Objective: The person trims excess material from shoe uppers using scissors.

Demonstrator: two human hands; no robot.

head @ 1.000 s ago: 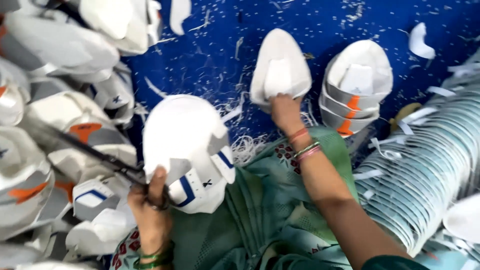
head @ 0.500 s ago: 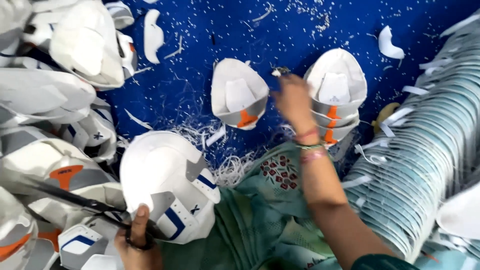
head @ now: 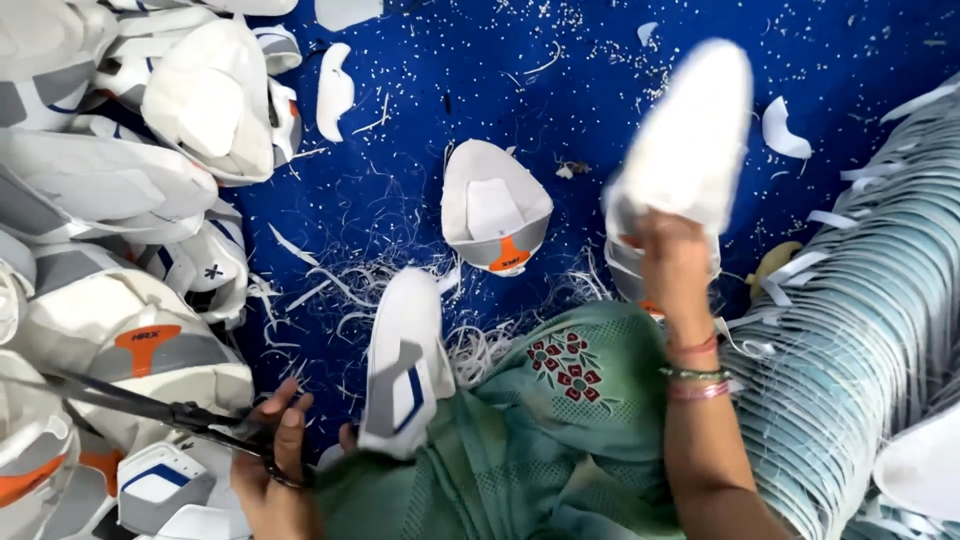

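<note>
My right hand (head: 672, 262) grips a white shoe upper (head: 690, 140) and holds it raised and blurred above a small stack of uppers (head: 622, 272) on the blue floor. My left hand (head: 268, 470), at the bottom left, holds black scissors (head: 150, 405) whose blades point left. A white upper with grey and blue panels (head: 405, 365) rests on edge against my green-clothed lap, just right of the left hand. Another white upper with an orange tab (head: 495, 215) lies alone on the floor between the two hands.
A heap of white, grey and orange uppers (head: 110, 200) fills the left side. A long row of stacked pale blue-white pieces (head: 870, 330) runs along the right. White trimmings and scraps (head: 340, 280) litter the blue floor (head: 480, 80).
My right hand left the orange-tabbed upper on the floor, moved right and lifted a white upper off the stack. The panelled upper by my left hand has tipped onto its edge.
</note>
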